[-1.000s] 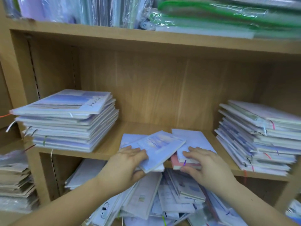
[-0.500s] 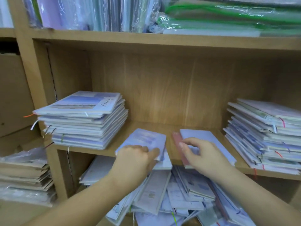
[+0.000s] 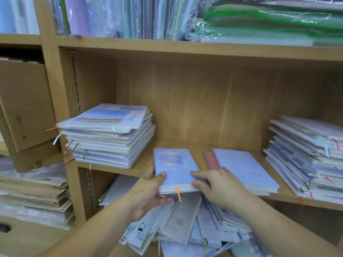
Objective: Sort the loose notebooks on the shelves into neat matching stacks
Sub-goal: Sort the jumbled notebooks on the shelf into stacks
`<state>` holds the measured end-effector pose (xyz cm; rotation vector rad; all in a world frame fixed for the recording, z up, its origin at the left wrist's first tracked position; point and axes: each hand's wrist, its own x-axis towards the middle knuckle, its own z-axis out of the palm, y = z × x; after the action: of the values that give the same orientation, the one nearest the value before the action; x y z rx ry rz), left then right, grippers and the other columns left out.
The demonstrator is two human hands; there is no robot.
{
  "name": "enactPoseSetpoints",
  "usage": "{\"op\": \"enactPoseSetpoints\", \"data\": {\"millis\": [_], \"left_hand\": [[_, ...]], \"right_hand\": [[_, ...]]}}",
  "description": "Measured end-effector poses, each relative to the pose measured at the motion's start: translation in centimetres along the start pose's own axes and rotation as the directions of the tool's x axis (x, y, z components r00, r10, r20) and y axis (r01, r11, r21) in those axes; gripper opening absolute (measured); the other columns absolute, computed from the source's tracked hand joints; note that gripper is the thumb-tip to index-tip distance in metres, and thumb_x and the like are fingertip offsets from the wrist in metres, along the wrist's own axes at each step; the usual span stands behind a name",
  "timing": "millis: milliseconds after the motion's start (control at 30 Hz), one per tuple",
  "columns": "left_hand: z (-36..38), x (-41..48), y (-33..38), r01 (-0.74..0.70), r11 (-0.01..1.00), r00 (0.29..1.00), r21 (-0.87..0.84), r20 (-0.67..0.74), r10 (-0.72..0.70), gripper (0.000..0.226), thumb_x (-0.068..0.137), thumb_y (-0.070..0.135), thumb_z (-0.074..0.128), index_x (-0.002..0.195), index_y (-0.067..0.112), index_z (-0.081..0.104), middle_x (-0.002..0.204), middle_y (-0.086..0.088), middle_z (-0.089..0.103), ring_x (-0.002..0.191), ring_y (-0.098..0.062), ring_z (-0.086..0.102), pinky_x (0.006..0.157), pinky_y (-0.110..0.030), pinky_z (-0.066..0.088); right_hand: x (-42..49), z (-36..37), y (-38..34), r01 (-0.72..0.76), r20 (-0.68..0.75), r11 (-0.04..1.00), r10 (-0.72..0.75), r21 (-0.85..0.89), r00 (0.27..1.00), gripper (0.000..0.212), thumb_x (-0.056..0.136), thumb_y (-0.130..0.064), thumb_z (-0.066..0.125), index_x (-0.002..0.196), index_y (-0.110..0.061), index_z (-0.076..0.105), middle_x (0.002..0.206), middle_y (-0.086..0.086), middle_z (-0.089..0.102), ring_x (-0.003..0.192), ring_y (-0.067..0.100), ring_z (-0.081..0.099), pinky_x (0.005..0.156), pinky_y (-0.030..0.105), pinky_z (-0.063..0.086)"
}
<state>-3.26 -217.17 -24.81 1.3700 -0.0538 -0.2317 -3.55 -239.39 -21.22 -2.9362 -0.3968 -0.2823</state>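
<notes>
A small pile of pale blue notebooks [image 3: 174,166] lies at the front middle of the wooden shelf [image 3: 187,147], an orange ribbon hanging from its near edge. My left hand [image 3: 150,191] grips its left front corner, thumb on top and fingers beneath. My right hand [image 3: 217,184] pinches its right front edge. Just to the right lie a lilac notebook [image 3: 243,167] and a pink one [image 3: 210,160] partly under it. A tall tidy stack [image 3: 109,134] stands at the shelf's left and a slanting stack [image 3: 306,158] at its right.
On the shelf below, a loose heap of notebooks [image 3: 185,225] spills forward under my hands. The shelf above holds plastic-wrapped stationery [image 3: 130,15] and green-edged folders [image 3: 269,21]. Left of the upright stand a cardboard box [image 3: 24,102] and wrapped bundles [image 3: 33,191].
The skewed blue notebooks have been squared into one pile. My right hand left the lilac and pink notebooks and now holds the pile's right edge; my left hand moved to its left corner.
</notes>
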Motion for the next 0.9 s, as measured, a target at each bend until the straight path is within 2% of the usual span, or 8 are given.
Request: {"op": "enactPoseSetpoints", "data": {"millis": [100,167,233,333,500,633,733,900], "left_hand": [[1.2,0.2,0.3,-0.086,0.989,0.992,-0.121,-0.104,0.073,0.027,0.106,0.007,0.05,0.127,0.017,0.063,0.11,-0.008,0.077,0.081,-0.025,0.076,0.063,-0.037,0.06],[1.4,0.7,0.9,-0.103,0.982,0.983,-0.157,-0.164,0.077,0.022,0.104,0.006,0.052,0.122,0.009,0.065,0.109,-0.012,0.077,0.078,-0.022,0.075,0.068,-0.038,0.059],[2.2,1.1,1.7,-0.126,0.972,0.98,-0.2,-0.175,0.091,0.02,0.104,0.008,0.053,0.12,0.008,0.065,0.11,-0.011,0.077,0.078,-0.019,0.075,0.069,-0.037,0.059],[4.8,1.6,2.8,-0.155,0.966,0.983,-0.206,-0.125,0.131,0.021,0.105,0.009,0.052,0.122,0.009,0.064,0.107,-0.009,0.078,0.076,-0.017,0.075,0.062,-0.032,0.059],[11.7,3.3,3.2,-0.158,0.967,0.987,-0.199,-0.007,0.16,0.018,0.105,0.006,0.052,0.12,0.009,0.062,0.102,-0.009,0.078,0.075,-0.018,0.075,0.059,-0.033,0.061],[15.2,5.4,1.4,-0.073,0.988,0.997,-0.139,-0.034,0.069,0.015,0.103,0.007,0.056,0.118,0.003,0.06,0.104,-0.013,0.075,0.077,-0.022,0.075,0.063,-0.037,0.063],[15.0,6.5,1.0,-0.041,0.995,0.997,-0.09,-0.065,0.035,0.015,0.103,0.012,0.06,0.113,0.001,0.062,0.102,-0.012,0.074,0.076,-0.023,0.074,0.06,-0.032,0.062],[13.9,6.6,0.6,-0.047,0.994,0.999,0.101,-0.023,0.049,0.021,0.105,0.023,0.056,0.112,0.004,0.063,0.075,-0.013,0.066,0.051,-0.018,0.058,0.046,-0.027,0.048]], "right_hand": [[-1.3,-0.4,3.5,0.011,-0.181,0.994,0.009,0.108,0.983,0.052,0.093,-0.065,0.048,0.136,-0.039,0.059,0.137,-0.01,0.062,0.13,0.017,0.054,0.116,0.036,0.034],[-2.4,-1.5,7.2,-0.118,-0.226,0.987,0.141,0.111,0.964,0.067,0.083,-0.076,0.055,0.139,-0.04,0.057,0.147,0.003,0.055,0.139,0.021,0.047,0.115,0.034,0.036],[-4.0,-2.8,10.8,-0.319,-0.079,0.94,0.329,0.12,0.941,0.093,0.064,-0.092,0.056,0.145,-0.045,0.049,0.154,0.001,0.048,0.143,0.019,0.042,0.116,0.033,0.035],[-5.9,-3.2,14.1,-0.36,0.041,0.871,0.369,0.334,0.929,0.119,0.044,-0.099,0.059,0.143,-0.033,0.054,0.15,-0.013,0.05,0.138,0.003,0.044,0.113,0.023,0.034],[-6.2,-1.6,14.4,-0.315,-0.073,0.793,0.409,0.522,0.91,0.07,0.065,-0.048,0.092,0.128,-0.03,0.068,0.131,-0.016,0.063,0.126,0.004,0.054,0.101,0.021,0.04],[-5.8,-0.7,14.4,-0.284,-0.101,0.597,0.528,0.751,0.843,0.05,0.073,-0.015,0.09,0.117,-0.028,0.072,0.123,-0.008,0.068,0.116,0.01,0.06,0.096,0.019,0.044],[-6.1,-1.4,13.9,-0.213,-0.048,0.361,0.593,0.908,0.804,0.042,0.081,-0.003,0.081,0.116,-0.025,0.072,0.119,0.001,0.069,0.112,0.009,0.06,0.105,0.038,0.049],[-5.5,-2.2,14.8,-0.21,0.154,0.029,0.587,0.977,0.795,0.047,0.088,-0.015,0.077,0.13,-0.003,0.059,0.114,0.02,0.071,0.079,0.025,0.066,0.067,0.037,0.054]]}}
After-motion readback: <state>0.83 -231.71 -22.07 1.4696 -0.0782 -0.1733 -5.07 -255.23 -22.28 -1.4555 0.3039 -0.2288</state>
